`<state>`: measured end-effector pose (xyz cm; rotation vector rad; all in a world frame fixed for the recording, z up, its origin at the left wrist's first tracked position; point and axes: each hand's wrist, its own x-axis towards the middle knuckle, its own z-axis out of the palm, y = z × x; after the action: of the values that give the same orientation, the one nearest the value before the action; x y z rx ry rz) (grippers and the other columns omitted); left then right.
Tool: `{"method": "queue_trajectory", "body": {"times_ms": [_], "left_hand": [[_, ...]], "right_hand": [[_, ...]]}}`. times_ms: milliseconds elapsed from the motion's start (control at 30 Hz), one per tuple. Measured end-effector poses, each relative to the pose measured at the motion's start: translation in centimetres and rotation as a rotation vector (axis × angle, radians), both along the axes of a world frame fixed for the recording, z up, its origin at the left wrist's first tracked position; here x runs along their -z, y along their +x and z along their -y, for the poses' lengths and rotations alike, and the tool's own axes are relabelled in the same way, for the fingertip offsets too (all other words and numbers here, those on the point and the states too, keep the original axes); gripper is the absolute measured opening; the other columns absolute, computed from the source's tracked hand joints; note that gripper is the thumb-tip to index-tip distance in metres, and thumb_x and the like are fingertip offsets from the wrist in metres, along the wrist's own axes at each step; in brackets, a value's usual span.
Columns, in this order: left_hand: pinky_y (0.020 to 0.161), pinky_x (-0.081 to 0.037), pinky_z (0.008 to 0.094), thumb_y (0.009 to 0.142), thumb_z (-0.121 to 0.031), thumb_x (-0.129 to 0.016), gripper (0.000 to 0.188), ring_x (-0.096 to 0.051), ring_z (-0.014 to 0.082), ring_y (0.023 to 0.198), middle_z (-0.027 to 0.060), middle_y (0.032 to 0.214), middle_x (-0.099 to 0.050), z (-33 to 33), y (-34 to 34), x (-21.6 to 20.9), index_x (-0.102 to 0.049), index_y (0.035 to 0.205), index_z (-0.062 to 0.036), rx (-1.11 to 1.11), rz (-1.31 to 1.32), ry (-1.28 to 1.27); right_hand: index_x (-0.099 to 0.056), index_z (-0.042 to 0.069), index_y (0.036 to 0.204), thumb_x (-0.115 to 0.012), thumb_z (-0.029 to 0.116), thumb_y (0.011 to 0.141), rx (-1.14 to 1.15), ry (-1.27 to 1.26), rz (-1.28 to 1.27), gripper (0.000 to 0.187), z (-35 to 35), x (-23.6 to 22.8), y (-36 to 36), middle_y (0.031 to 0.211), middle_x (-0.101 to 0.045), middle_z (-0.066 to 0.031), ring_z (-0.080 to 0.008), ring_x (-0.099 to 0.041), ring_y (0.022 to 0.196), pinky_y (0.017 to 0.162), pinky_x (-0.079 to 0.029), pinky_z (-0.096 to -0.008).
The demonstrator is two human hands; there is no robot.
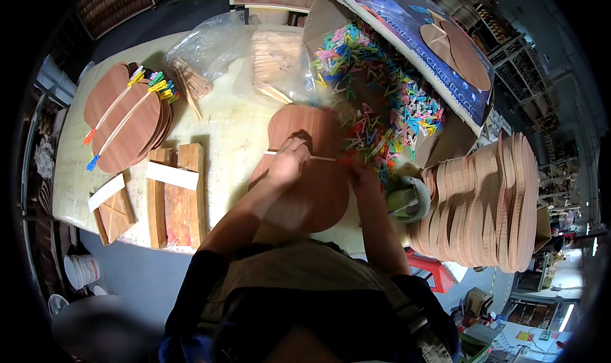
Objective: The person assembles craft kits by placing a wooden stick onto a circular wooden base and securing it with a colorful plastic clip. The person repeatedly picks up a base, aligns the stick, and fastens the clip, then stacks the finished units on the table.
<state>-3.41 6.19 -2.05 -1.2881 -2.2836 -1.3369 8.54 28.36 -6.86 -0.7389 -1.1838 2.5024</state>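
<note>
A brown, guitar-shaped wooden plate lies in front of me, its narrower end away from me. Across its waist runs a thin pale wooden strip. My left hand rests on the plate with its fingers bent and pressed on the strip. At the strip's right end, my right hand is closed, with a blurred red clip at its fingertips. On the left lies a stack of similar plates; the top one carries two strips with coloured clips at their ends.
A large cardboard box full of coloured clips stands at back right. Beside it are a stack of wooden plates and a roll of tape. Wooden frames sit front left; bagged wooden strips lie behind.
</note>
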Motion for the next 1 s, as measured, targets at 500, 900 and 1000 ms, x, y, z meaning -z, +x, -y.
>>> {"method": "queue_trajectory", "body": {"times_ms": [500,900,1000], "left_hand": [[0.082,-0.044,0.0410,0.071,-0.002,-0.052,0.004,-0.053,0.0351,0.094,0.0153,0.097,-0.057,-0.4,0.2,0.1,-0.053,0.075,-0.0016,0.006,0.007,0.063],[0.084,-0.043,0.0392,0.071,0.003,-0.056,0.008,-0.053,0.0334,0.097,0.0139,0.099,-0.057,-0.4,0.1,0.8,-0.052,0.072,-0.0031,0.010,0.082,0.049],[0.084,-0.043,0.0402,0.071,0.001,-0.055,0.005,-0.053,0.0340,0.096,0.0150,0.097,-0.056,-0.2,0.2,0.6,-0.052,0.073,-0.0027,0.006,0.063,0.042]], "right_hand": [[-0.058,0.002,0.113,-0.052,0.015,0.093,-0.143,0.288,0.327,0.025,0.8,-3.5,1.1,0.110,-0.061,-0.0104,-0.0202,-0.060,0.100,0.087,-0.048,-0.0326],[-0.062,0.005,0.105,-0.061,0.015,0.084,-0.289,1.695,0.391,0.024,-2.4,-6.4,-5.8,0.092,-0.061,-0.0109,-0.0199,-0.059,0.084,0.076,-0.046,-0.0316],[-0.062,0.005,0.109,-0.064,0.020,0.084,-0.332,1.308,0.199,0.030,-0.2,-9.4,-9.7,0.084,-0.061,-0.0060,-0.0136,-0.057,0.073,0.066,-0.046,-0.0280]]}}
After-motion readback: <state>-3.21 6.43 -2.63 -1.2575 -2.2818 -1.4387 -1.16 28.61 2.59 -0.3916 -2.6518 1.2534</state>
